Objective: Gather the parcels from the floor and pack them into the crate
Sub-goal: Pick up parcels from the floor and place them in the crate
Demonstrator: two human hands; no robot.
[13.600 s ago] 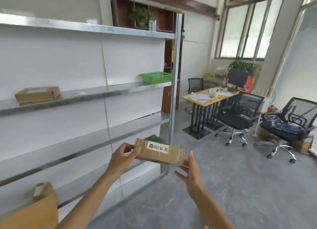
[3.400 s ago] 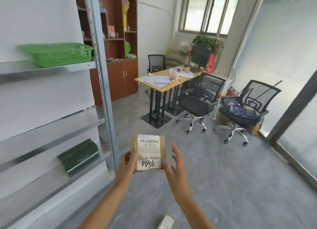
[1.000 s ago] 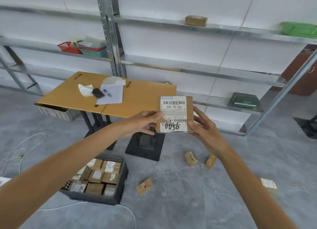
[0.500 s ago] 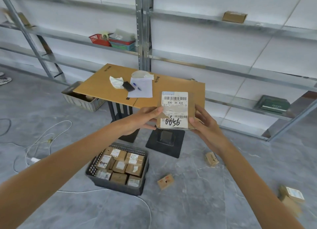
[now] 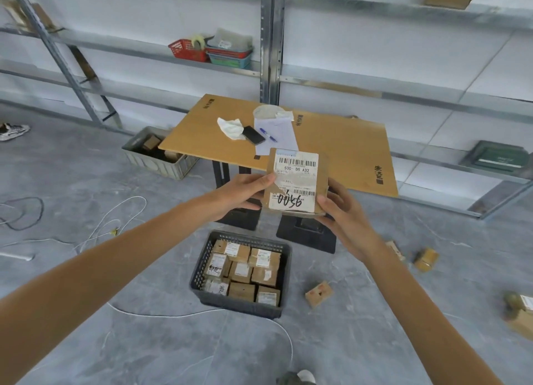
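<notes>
Parcel point(image 5: 297, 182) pinched between left fingers point(image 5: 264, 180) and right fingers point(image 5: 325, 203), crate point(image 5: 239, 306) below.

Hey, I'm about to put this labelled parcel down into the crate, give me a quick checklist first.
1. Grip: left hand and right hand both hold the brown cardboard parcel with white label: ok.
2. Target: dark plastic mesh crate in sight below: ok.
3. Free slot among its packed boxes: cannot tell.
4. Way down unobstructed: ok.
5. Floor cleared: not ok, a small brown box lies beside the crate.
</notes>
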